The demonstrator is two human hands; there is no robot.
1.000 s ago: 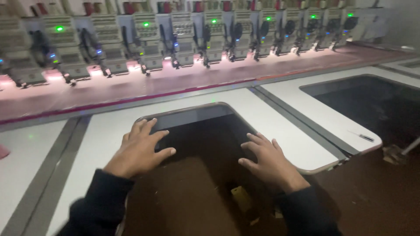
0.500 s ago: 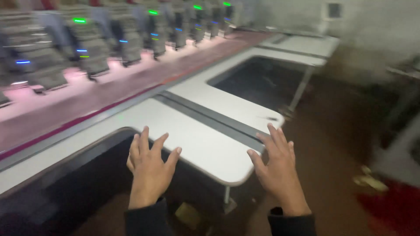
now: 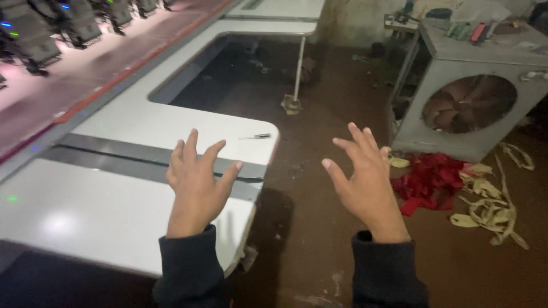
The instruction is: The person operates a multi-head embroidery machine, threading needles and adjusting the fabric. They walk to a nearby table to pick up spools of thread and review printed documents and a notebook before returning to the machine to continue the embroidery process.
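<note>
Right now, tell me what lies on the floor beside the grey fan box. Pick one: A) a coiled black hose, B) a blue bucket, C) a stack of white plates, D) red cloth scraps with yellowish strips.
D: a heap of red cloth scraps and yellowish strips lies on the brown floor just below the grey fan box.

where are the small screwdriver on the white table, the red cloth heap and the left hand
small screwdriver (image 3: pixel 255 136), head view, mid shaft
red cloth heap (image 3: pixel 429 179), head view, centre of pile
left hand (image 3: pixel 198 183), head view, back of hand
</note>
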